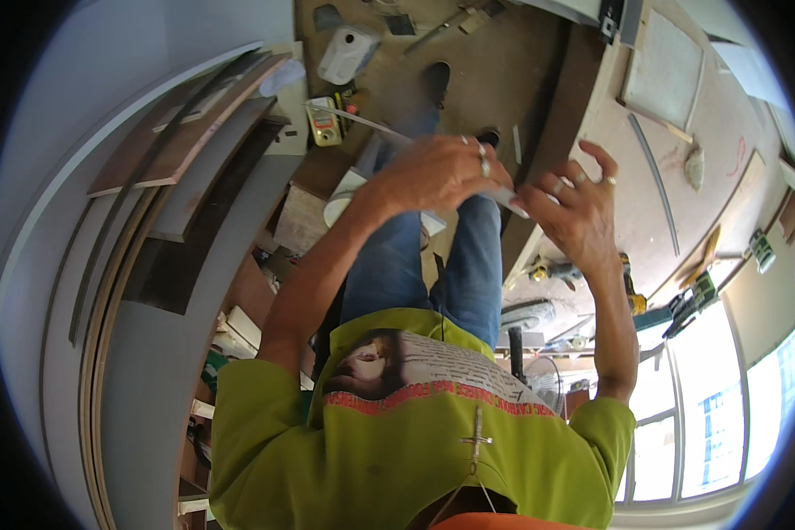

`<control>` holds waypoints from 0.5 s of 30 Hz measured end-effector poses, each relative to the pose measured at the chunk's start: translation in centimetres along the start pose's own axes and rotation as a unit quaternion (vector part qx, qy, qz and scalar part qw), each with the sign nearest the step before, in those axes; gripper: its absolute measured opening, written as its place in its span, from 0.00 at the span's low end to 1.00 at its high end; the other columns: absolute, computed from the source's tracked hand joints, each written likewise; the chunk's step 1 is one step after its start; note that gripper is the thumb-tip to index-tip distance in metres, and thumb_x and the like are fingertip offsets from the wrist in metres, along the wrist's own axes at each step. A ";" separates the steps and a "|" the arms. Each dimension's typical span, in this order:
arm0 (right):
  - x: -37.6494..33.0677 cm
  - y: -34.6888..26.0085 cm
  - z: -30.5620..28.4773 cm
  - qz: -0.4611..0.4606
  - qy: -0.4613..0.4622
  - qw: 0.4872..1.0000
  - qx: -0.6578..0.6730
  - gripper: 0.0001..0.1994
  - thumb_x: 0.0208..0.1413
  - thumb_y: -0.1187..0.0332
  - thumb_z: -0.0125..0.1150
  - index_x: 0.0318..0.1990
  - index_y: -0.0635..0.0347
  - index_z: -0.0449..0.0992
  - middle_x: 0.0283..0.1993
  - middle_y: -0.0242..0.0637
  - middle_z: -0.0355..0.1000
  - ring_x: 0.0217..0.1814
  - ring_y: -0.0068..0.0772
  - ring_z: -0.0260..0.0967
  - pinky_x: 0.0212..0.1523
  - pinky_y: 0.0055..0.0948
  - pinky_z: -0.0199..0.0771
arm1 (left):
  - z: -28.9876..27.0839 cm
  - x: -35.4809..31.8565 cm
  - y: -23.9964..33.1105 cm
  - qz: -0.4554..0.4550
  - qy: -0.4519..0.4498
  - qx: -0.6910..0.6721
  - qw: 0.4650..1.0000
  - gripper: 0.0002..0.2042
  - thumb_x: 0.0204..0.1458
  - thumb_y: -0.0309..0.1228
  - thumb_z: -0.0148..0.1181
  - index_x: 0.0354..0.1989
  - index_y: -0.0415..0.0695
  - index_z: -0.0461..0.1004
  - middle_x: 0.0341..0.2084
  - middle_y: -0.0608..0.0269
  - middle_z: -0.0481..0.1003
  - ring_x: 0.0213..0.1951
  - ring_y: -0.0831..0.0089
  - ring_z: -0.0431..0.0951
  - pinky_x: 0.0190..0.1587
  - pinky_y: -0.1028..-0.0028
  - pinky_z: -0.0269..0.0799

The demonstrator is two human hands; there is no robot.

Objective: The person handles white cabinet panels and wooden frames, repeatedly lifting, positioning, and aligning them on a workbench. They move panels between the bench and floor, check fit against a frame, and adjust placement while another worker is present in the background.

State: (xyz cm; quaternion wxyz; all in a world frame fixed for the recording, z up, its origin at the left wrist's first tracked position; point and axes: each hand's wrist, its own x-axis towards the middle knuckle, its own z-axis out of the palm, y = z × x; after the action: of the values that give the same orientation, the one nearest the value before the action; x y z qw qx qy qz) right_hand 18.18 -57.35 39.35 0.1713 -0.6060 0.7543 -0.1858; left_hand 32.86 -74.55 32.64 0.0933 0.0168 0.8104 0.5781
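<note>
Gripping a thin pale strip [503, 196] between them, a person's left hand [437, 172] closes over one end while the right hand [579, 208], fingers curled loosely apart, meets the other. The strip sits above blue jeans [433, 265], beside a wooden workbench [671, 177]; a yellow tape measure [324, 122] lies on the floor.

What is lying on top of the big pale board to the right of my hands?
On the pale board lie a long thin curved strip and a small trowel-like tool. The right hand covers its near-left corner, so that part stays unseen.
</note>
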 end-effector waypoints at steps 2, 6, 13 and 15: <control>-0.1 0.2 0.6 -0.007 0.008 1.000 0.013 0.07 0.39 0.62 0.72 0.23 0.44 0.76 0.24 0.18 0.69 0.35 0.20 0.68 0.65 0.47 0.55 | -0.6 -0.4 -0.1 -0.023 0.004 -0.012 1.000 0.08 0.57 0.32 0.57 0.41 0.50 0.82 0.35 0.62 0.79 0.41 0.59 0.78 0.45 0.63 0.74; -1.7 0.4 1.3 -0.025 0.035 0.999 0.020 0.05 0.40 0.63 0.71 0.24 0.43 0.78 0.25 0.16 0.72 0.36 0.19 0.68 0.65 0.47 0.55 | 0.1 -0.8 -0.2 -0.048 -0.025 0.008 0.998 0.10 0.60 0.35 0.54 0.43 0.50 0.81 0.38 0.61 0.79 0.42 0.58 0.78 0.46 0.64 0.73; -2.6 1.9 2.2 -0.047 0.028 0.998 0.014 0.08 0.44 0.56 0.71 0.30 0.42 0.81 0.32 0.19 0.74 0.44 0.24 0.70 0.69 0.52 0.47 | 1.9 -1.4 0.7 -0.086 0.007 0.029 0.996 0.12 0.57 0.29 0.50 0.44 0.48 0.80 0.37 0.57 0.78 0.41 0.55 0.77 0.44 0.61 0.72; -1.7 2.1 1.9 -0.053 0.030 0.998 0.025 0.14 0.48 0.53 0.69 0.41 0.44 0.81 0.43 0.25 0.76 0.53 0.31 0.70 0.72 0.54 0.39 | 2.3 -2.3 0.4 -0.071 0.040 0.098 0.992 0.11 0.61 0.34 0.52 0.44 0.49 0.80 0.39 0.58 0.79 0.42 0.56 0.78 0.44 0.63 0.72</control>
State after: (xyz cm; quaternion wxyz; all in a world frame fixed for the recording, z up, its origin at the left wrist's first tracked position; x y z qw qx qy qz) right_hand 17.65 -55.43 36.73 0.1533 -0.6348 0.7211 -0.2314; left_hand 35.44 -72.59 32.58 0.1000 -0.0549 0.8652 0.4883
